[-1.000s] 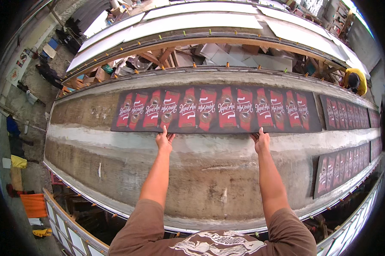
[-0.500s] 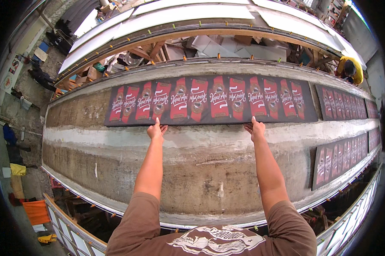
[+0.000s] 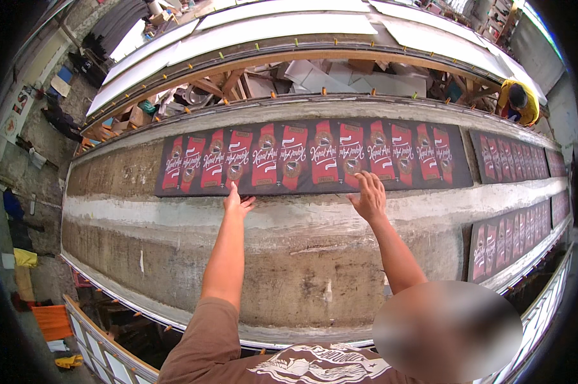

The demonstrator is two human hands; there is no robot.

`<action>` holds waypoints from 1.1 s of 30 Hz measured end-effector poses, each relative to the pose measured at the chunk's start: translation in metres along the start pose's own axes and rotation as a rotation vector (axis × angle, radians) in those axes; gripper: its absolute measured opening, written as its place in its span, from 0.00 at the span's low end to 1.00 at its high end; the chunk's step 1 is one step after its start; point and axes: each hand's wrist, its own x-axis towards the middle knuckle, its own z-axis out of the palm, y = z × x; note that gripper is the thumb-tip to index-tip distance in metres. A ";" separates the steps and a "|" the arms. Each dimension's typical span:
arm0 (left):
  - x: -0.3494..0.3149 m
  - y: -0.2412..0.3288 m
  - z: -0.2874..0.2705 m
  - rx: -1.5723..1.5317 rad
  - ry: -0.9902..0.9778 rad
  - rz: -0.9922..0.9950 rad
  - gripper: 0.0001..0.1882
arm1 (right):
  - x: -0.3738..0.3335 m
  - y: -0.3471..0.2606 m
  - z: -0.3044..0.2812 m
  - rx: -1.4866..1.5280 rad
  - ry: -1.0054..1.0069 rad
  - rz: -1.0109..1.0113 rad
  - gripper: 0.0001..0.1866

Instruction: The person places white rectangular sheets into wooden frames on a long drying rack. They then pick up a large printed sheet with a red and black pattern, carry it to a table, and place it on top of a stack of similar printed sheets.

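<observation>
A long dark printed sheet with a row of red strip designs lies on the far half of the worn table. At its near edge, left of the middle, is my left hand. The thumb touches the sheet's border and the fingers stretch out to the right, just short of the edge. My right hand is at the same edge farther right, fingers spread and fingertips over the print; whether they press on it I cannot tell. Neither hand grips anything.
Similar printed sheets lie at the right, one near and one far. Behind, another table carries white boards. A person in yellow bends at the far right. An orange cloth hangs at lower left. A blurred patch covers the lower right.
My right hand has let go of the sheet's edge, shifted left and spread its fingers. The left hand stays by the edge with its fingers looser. The view has shifted slightly.
</observation>
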 end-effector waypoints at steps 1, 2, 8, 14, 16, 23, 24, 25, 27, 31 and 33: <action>0.006 -0.001 0.001 -0.007 -0.009 -0.027 0.40 | 0.003 0.001 -0.001 -0.064 -0.011 -0.095 0.36; 0.017 -0.004 -0.004 -0.025 -0.010 -0.052 0.40 | 0.005 0.004 0.007 -0.056 -0.065 -0.126 0.38; 0.041 -0.005 -0.006 -0.027 0.083 -0.082 0.37 | 0.010 0.022 0.031 -0.151 -0.133 -0.220 0.39; 0.039 -0.002 0.002 -0.104 0.104 -0.103 0.30 | 0.007 0.027 0.036 -0.305 -0.082 -0.334 0.38; 0.034 -0.003 0.005 -0.153 0.060 -0.041 0.27 | 0.005 0.031 0.043 -0.374 -0.114 -0.344 0.39; -0.022 0.033 0.010 -0.165 -0.115 0.213 0.20 | 0.008 0.030 0.032 -0.322 -0.026 -0.348 0.41; -0.029 0.038 0.011 -0.166 -0.139 0.252 0.20 | 0.012 0.029 0.023 -0.291 -0.020 -0.365 0.37; -0.035 0.043 0.015 -0.163 -0.171 0.294 0.20 | 0.015 0.040 0.021 -0.333 0.026 -0.359 0.35; -0.042 0.048 0.019 -0.137 -0.113 0.313 0.20 | 0.020 0.058 0.017 -0.417 0.122 -0.345 0.30; -0.055 0.052 0.018 -0.148 -0.093 0.352 0.21 | 0.034 0.052 -0.013 -0.372 0.136 -0.442 0.24; -0.062 0.052 0.018 -0.175 -0.063 0.368 0.21 | 0.046 0.052 -0.032 -0.388 0.123 -0.438 0.21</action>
